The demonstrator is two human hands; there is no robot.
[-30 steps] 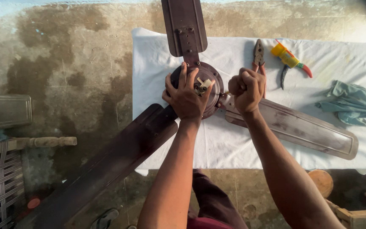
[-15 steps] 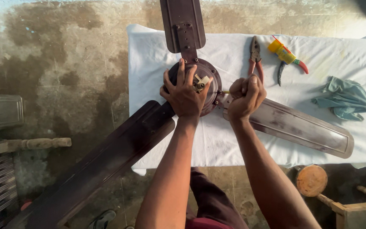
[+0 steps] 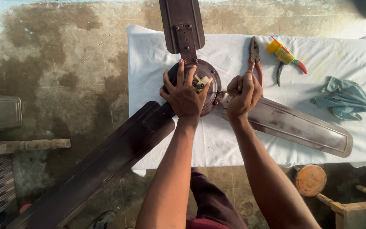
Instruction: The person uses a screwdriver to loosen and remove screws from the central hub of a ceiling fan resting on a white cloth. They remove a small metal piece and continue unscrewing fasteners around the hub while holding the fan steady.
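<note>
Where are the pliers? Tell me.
The pliers lie on the white cloth, just above the right hand, left of the yellow tube.

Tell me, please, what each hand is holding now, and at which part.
The left hand lies spread on the fan motor housing. The right hand is closed near the blade root; what its fingers grip cannot be told.

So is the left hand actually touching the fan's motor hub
Touching. The head view shows the left hand spread flat on the round motor hub, its fingers lying across the top with no gap showing.
</note>
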